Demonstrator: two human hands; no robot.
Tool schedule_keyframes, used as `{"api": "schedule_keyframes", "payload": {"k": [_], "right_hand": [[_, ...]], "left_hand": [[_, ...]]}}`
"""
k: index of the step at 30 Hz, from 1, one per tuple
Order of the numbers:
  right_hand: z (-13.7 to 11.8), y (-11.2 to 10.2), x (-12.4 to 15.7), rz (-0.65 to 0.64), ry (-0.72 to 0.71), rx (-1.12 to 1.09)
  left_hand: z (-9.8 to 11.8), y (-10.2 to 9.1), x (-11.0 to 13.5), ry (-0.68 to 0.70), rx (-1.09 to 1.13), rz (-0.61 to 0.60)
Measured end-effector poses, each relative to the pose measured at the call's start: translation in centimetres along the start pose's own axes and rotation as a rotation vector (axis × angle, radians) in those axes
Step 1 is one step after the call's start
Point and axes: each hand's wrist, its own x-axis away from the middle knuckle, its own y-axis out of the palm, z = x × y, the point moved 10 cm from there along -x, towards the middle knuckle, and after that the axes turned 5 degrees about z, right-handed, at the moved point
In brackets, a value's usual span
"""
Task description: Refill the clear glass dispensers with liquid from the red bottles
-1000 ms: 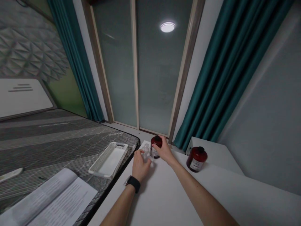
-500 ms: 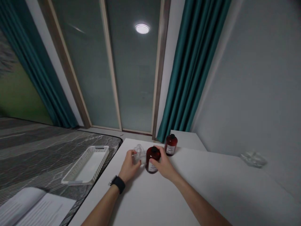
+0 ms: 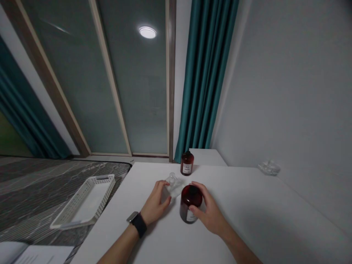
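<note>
My right hand (image 3: 207, 211) is closed around a dark amber bottle (image 3: 189, 203) with a black cap and a white label. Its thumb lies on the front, with the fingers behind and on the right side. On the left, my left hand (image 3: 157, 203), with a dark watch on the wrist, has thumb and fingers spread. Its fingertips are at the near left edge of a clear, see-through object with a round knob (image 3: 173, 183); whether they touch it I cannot tell. A second amber bottle (image 3: 187, 164) stands upright farther back on the white table (image 3: 236, 205).
A white perforated basket (image 3: 100, 203) sits on the dark patterned surface to the left. An open book (image 3: 41, 254) lies at the lower left. Another clear object (image 3: 269, 168) rests at the right near the wall. Teal curtains and glass doors stand behind.
My right hand has brought the amber bottle nearer to me, away from the second bottle. My left hand has drawn back slightly from the clear object. The view has turned right.
</note>
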Motion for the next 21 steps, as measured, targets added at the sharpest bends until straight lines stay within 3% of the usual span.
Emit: {"api": "schedule_keyframes", "payload": {"k": [5, 14, 19, 21], "right_hand": [[1.5, -0.7, 0.0, 0.036, 0.046, 0.0], [2.2, -0.2, -0.2, -0.011, 0.084, -0.055], [2.5, -0.6, 0.1, 0.095, 0.095, -0.026], [2.5, 0.1, 0.4, 0.103, 0.1, -0.033]], "left_hand": [[0.7, 0.2, 0.1, 0.047, -0.033, -0.045], [2.1, 1.8, 0.8, 0.1, -0.044, -0.184], [3.8, -1.5, 0.1, 0.11, 0.024, 0.047], [5.0, -2.2, 0.2, 0.14, 0.065, 0.071]]}}
